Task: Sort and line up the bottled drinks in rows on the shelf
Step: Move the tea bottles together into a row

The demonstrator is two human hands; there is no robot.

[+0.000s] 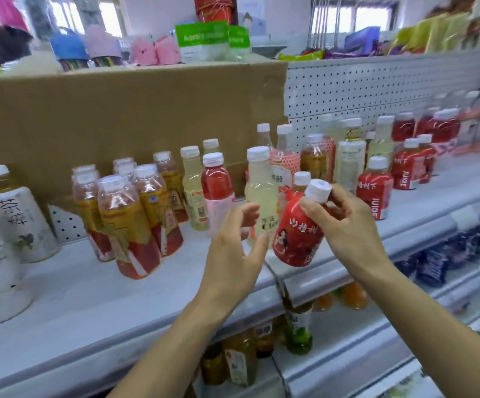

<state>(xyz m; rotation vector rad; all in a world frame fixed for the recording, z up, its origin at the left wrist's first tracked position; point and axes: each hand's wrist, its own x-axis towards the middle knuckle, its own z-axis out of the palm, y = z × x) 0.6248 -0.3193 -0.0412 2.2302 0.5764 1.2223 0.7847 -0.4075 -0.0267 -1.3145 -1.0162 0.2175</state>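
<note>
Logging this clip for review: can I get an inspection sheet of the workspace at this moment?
Surface: white shelf, bottles standing on it.
Job's things: red juice bottle tilted in hand; pale yellow bottle upright; amber tea bottles grouped left.
Clutter: nothing seen.
Grips: right hand holds red juice bottle by its neck; left hand at pale yellow bottle, hold unclear.
Cables: nothing seen.
Surroundings: cardboard sheet and pegboard behind; more bottles on lower shelf.
</note>
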